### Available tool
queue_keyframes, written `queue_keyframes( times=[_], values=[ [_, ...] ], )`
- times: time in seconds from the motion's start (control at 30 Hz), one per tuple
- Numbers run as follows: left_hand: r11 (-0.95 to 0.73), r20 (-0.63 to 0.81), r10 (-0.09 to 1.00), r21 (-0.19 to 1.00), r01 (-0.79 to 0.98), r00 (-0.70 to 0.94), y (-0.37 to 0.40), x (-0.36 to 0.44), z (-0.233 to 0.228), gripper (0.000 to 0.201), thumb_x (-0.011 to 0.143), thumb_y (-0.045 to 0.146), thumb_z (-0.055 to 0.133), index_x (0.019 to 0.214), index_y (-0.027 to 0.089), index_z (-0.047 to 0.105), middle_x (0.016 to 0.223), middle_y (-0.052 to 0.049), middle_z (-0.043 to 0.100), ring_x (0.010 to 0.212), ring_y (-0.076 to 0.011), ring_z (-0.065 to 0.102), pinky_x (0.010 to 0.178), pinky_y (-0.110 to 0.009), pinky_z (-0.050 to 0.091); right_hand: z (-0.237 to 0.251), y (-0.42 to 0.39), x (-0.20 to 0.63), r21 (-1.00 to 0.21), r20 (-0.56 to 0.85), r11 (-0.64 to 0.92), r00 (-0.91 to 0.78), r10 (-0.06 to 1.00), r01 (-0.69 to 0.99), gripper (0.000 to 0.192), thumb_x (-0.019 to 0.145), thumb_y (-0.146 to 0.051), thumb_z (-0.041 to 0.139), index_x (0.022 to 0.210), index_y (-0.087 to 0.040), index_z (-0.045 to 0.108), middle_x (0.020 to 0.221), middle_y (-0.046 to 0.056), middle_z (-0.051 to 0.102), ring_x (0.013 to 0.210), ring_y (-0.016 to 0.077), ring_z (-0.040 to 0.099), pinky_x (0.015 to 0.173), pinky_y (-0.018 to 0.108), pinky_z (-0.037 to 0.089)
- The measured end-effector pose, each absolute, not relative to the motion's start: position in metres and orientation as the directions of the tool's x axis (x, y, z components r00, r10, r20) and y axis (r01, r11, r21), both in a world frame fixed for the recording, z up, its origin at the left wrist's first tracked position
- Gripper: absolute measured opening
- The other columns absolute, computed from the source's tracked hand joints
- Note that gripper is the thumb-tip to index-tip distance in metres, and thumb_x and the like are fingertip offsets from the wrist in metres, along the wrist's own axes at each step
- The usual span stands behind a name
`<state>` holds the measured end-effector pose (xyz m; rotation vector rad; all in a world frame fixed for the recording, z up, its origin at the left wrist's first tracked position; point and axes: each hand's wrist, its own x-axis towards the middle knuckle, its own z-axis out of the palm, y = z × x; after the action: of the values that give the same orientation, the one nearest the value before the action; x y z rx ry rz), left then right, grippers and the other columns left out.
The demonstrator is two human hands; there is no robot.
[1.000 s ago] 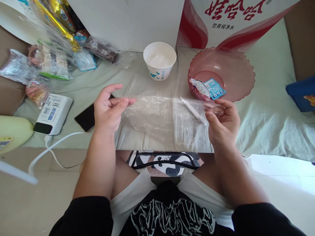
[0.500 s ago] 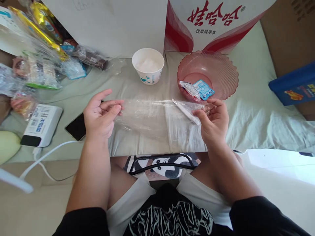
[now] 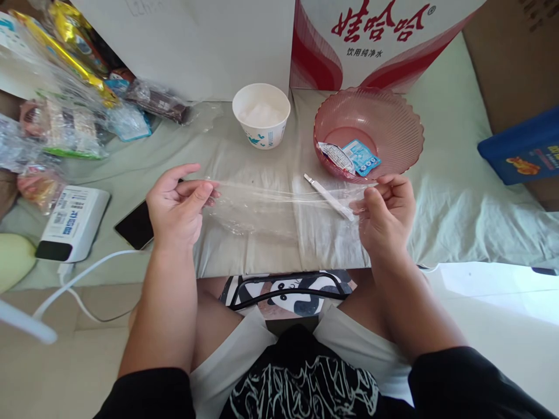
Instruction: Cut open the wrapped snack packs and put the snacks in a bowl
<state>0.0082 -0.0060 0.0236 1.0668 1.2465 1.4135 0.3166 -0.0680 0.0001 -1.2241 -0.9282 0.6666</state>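
Sitting at a low surface draped in a pale green sheet (image 3: pixel 458 198), with a red-and-white water carton (image 3: pixel 375 35) standing at the back. Holding a clear plastic bag (image 3: pixel 279 206) stretched flat between both hands just above the sheet, in front of a pink ribbed bowl (image 3: pixel 369 131) and a white paper cup (image 3: pixel 261 114). Pinching the bag's left edge with the left hand (image 3: pixel 177 206), thumb against fingertips, other fingers loosely spread. Gripping the right edge with the right hand (image 3: pixel 386 212), fingers curled closed on the film. Judging the step as pulling the bag taut or open; calling next for a steady two-handed grip, minding the white stick (image 3: pixel 329 196) near the right hand.
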Motion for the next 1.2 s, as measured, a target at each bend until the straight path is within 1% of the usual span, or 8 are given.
queue_keyframes(
  times=[0.2, 0.33, 0.43, 0.53, 0.6, 0.73, 1.0, 1.2],
  values=[
    [-0.075, 0.049, 0.981, 0.988, -0.136, -0.185, 0.001, 0.004, 0.013, 0.040, 0.063, 0.019, 0.094, 0.094, 0.030, 0.071, 0.071, 0.011, 0.071, 0.050, -0.0045, 0.061, 0.039, -0.016, 0.040, 0.006, -0.073, 0.324, -0.989, 0.145, 0.145, 0.400, 0.905, 0.031, 0.046, 0.075, -0.031, 0.084, 0.112, -0.033, 0.056, 0.102, -0.004, 0.055, 0.057, 0.0055, 0.052, 0.053, 0.024, 0.053],
    [0.004, -0.029, 0.995, 0.967, -0.255, -0.095, 0.004, 0.000, 0.008, 0.051, 0.054, 0.017, 0.098, 0.094, 0.034, 0.071, 0.079, 0.009, 0.065, 0.051, -0.0019, 0.056, 0.041, -0.014, 0.042, 0.014, -0.082, 0.350, -0.973, -0.072, -0.051, 0.087, 0.994, -0.224, 0.050, 0.081, -0.066, 0.069, 0.122, -0.039, 0.059, 0.112, -0.002, 0.066, 0.043, 0.0028, 0.030, 0.042, 0.026, 0.038],
    [0.159, -0.141, 0.987, 0.925, -0.344, 0.076, 0.003, -0.002, 0.010, 0.061, 0.049, 0.016, 0.098, 0.100, 0.032, 0.069, 0.081, 0.008, 0.063, 0.048, -0.0010, 0.050, 0.039, -0.013, 0.038, 0.017, -0.079, 0.361, -0.944, -0.097, -0.088, 0.013, 0.995, -0.317, 0.055, 0.086, -0.080, 0.049, 0.118, -0.039, 0.063, 0.095, -0.004, 0.068, 0.039, 0.0014, 0.021, 0.042, 0.025, 0.031],
    [0.305, -0.234, 0.935, 0.913, -0.271, 0.265, 0.000, 0.003, 0.012, 0.061, 0.056, 0.014, 0.093, 0.108, 0.030, 0.066, 0.091, 0.006, 0.063, 0.049, -0.0012, 0.049, 0.038, -0.014, 0.034, 0.015, -0.072, 0.344, -0.933, -0.141, -0.159, -0.077, 0.987, -0.322, 0.047, 0.076, -0.074, 0.071, 0.104, -0.037, 0.065, 0.090, -0.003, 0.069, 0.053, 0.0087, 0.053, 0.052, 0.027, 0.045],
    [0.348, -0.288, 0.902, 0.927, -0.144, 0.322, -0.002, 0.013, 0.013, 0.058, 0.060, 0.014, 0.089, 0.110, 0.027, 0.064, 0.098, 0.003, 0.062, 0.053, -0.0015, 0.052, 0.041, -0.016, 0.037, 0.012, -0.070, 0.324, -0.926, -0.203, -0.281, -0.296, 0.933, -0.251, 0.058, 0.071, -0.070, 0.080, 0.116, -0.037, 0.064, 0.106, 0.002, 0.073, 0.081, 0.0186, 0.071, 0.068, 0.034, 0.057],
    [0.358, -0.342, 0.863, 0.933, 0.028, 0.373, -0.004, 0.033, 0.012, 0.055, 0.063, 0.017, 0.087, 0.112, 0.023, 0.063, 0.110, -0.001, 0.061, 0.057, -0.0019, 0.055, 0.048, -0.018, 0.043, 0.007, -0.074, 0.292, -0.919, -0.316, -0.394, -0.603, 0.732, 0.003, 0.087, 0.083, -0.048, 0.082, 0.156, -0.029, 0.038, 0.097, 0.004, 0.076, 0.076, 0.0172, 0.071, 0.065, 0.031, 0.058],
    [0.430, -0.324, 0.900, 0.774, -0.465, 0.292, -0.007, 0.046, -0.006, 0.049, 0.085, 0.059, 0.068, 0.120, 0.029, 0.052, 0.109, -0.001, 0.068, 0.094, -0.0176, 0.072, 0.087, -0.035, 0.058, 0.003, -0.082, 0.291, -0.898, -0.139, -0.247, -0.298, 0.944, -0.365, 0.057, 0.086, -0.037, 0.078, 0.135, -0.042, 0.050, 0.079, -0.007, 0.062, 0.058, 0.0132, 0.062, 0.054, 0.029, 0.055],
    [0.605, -0.255, 0.741, 0.655, -0.453, 0.621, -0.037, 0.081, -0.015, 0.098, 0.073, 0.090, 0.062, 0.150, 0.034, 0.037, 0.120, -0.010, 0.077, 0.118, -0.0356, 0.074, 0.100, -0.053, 0.056, 0.003, -0.082, 0.285, -0.901, -0.121, -0.121, -0.029, 0.992, -0.417, 0.041, 0.088, -0.035, 0.075, 0.122, -0.042, 0.055, 0.082, -0.006, 0.061, 0.071, 0.0142, 0.067, 0.068, 0.031, 0.059]
  ],
)
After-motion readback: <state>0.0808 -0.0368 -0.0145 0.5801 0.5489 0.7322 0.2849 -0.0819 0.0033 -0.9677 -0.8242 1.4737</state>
